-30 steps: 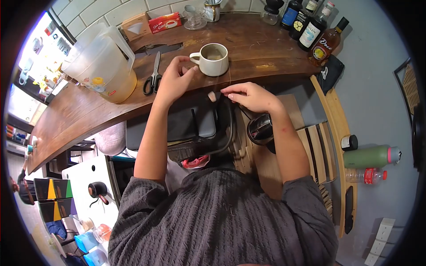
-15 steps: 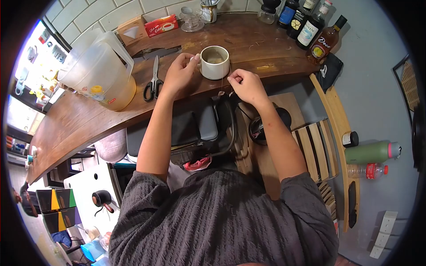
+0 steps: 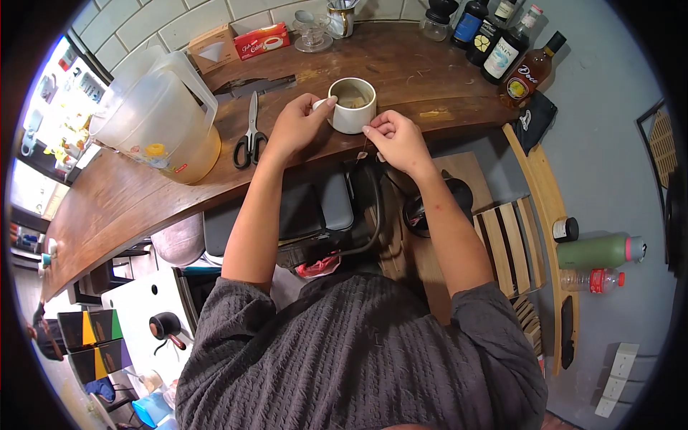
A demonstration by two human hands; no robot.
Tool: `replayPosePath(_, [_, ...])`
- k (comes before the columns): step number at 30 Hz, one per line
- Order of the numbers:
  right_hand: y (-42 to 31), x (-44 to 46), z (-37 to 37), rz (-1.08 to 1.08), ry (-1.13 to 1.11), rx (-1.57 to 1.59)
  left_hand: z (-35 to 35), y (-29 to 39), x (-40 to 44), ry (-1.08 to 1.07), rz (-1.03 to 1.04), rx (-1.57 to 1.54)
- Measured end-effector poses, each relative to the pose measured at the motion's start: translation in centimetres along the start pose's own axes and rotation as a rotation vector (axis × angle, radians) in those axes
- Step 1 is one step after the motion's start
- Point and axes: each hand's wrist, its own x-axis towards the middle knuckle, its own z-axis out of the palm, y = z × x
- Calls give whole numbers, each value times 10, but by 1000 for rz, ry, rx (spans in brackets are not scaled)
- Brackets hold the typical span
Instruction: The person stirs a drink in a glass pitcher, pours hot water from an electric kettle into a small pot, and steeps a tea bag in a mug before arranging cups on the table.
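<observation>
A white mug (image 3: 352, 118) with tea bags or similar pieces inside stands near the front edge of the wooden counter (image 3: 401, 79). My left hand (image 3: 299, 123) is at the mug's left side, its thumb and fingers closed around the handle. Just right of the mug, my right hand (image 3: 396, 142) pinches a thin string that comes over the rim. A small paper tag (image 3: 362, 155) hangs below my right fingertips, beyond the counter edge. Black-handled scissors (image 3: 251, 140) lie on the counter to the left of my left hand.
A large plastic pitcher (image 3: 161, 122) stands left of the scissors. Two boxes, one red (image 3: 261, 41), glass cups (image 3: 313, 36) and a patterned cup (image 3: 340, 20) line the back wall. Several bottles (image 3: 527, 72) and a black pouch (image 3: 536, 122) are at the right end.
My left hand has moved right onto the mug's handle. My right hand has come up to the mug's side with the string. The mug appears slightly farther right and lower.
</observation>
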Motion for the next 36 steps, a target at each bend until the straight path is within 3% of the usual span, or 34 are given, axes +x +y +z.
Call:
replayPosePath(7, [14,11,-17,-3,-108,263,2,-1,0,9,-4,13])
replayPosePath(14, [-8,2,-15,126,-243,220,2,3,-3,-2,2,-6])
replayPosePath(22, [5,6,-28,50,-206,399,3,2,-3,4,-3,-14])
replayPosePath(36, [-43,51,-68,-95,-255,457,6,5,-7,-20,-57,-142])
